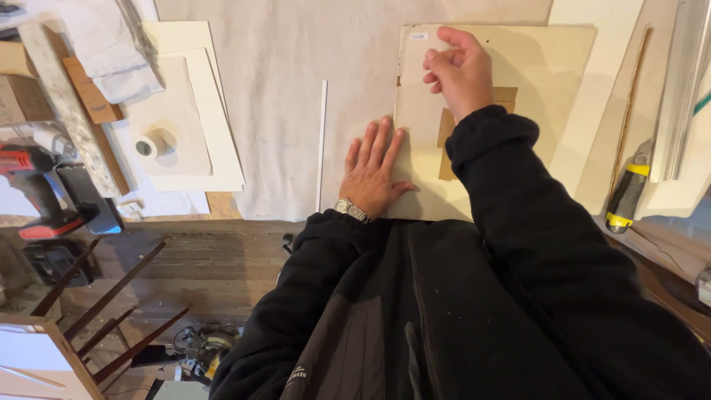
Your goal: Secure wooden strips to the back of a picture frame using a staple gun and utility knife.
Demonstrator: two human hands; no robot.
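From the head camera, looking straight down, a pale board (pixel 518 67) lies flat on the cloth-covered table (pixel 296 59), near its front edge and to the right of centre, with brown tape patches (pixel 446 133) showing on its face. The left hand (pixel 374 172) rests palm down with fingers spread and straight, its grip apart and flat, lying across the lower left edge of the board so that the fingertips touch both board and cloth; a metal wristwatch (pixel 350 210) sits at its wrist. The right hand (pixel 461 70) is over the upper left part of the board, its grip together, the fingers curled and pinched at the board's top left corner area, though whether something small is held between them cannot be told. Both arms wear black sleeves. Just left of the left hand a thin white strip (pixel 322 144) lies straight on the cloth, apart from the board. Further left are stacked white sheets (pixel 215 111) with a roll of tape (pixel 150 146) on top. At the far left edge lies a red and black power drill (pixel 37 189). To the right of the board, a yellow and black utility knife (pixel 628 194) lies beside long pale mouldings (pixel 685 89). Below the table's edge, a wooden floor (pixel 200 267) shows.
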